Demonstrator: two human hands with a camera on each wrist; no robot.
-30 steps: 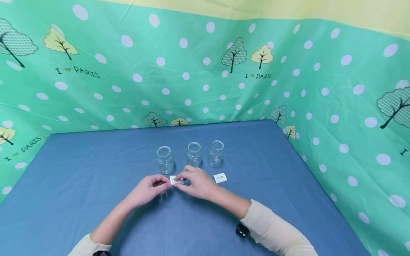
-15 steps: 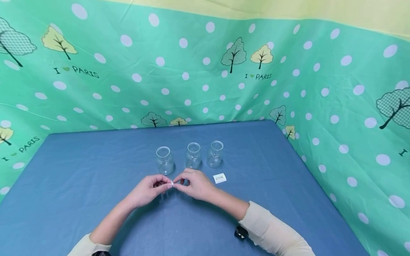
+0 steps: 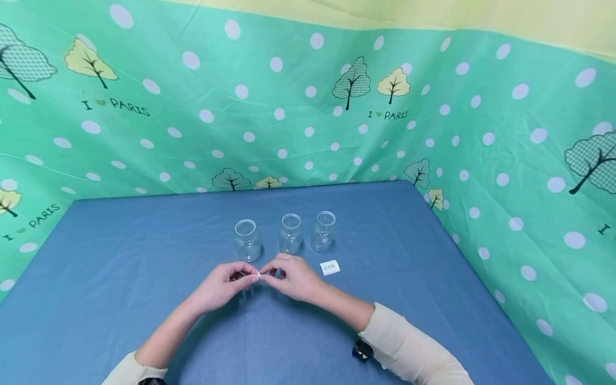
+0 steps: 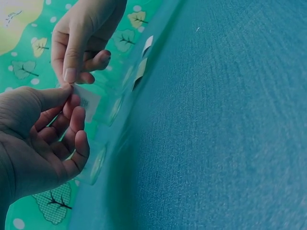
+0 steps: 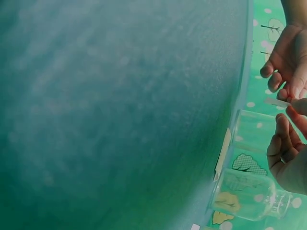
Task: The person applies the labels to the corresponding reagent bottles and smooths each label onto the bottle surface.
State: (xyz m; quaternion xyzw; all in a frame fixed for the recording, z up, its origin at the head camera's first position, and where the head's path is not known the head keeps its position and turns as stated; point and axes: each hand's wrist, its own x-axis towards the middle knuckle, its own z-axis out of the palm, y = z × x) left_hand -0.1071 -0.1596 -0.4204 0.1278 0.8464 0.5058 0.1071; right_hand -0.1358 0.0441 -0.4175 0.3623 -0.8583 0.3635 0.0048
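Observation:
In the head view my left hand and right hand meet fingertip to fingertip in front of the jars. Between them is a small white label, seen almost edge-on from above. The left thumb and index finger pinch its corner; the right thumb and index finger pinch at the same corner. Dark writing shows on its face in the left wrist view, too small to read. Behind the hands stand three open clear glass jars: a left one, a middle one and a right one.
One white label with writing lies on the blue tablecloth right of my right hand. A second label lies on the table, hidden in the head view. A green dotted curtain rises behind the table and along its right side.
The label between my hands, face-up a second ago, has turned edge-on. My right fingers have drawn back slightly to its edge at the left fingertips. Little differs over the last half second.

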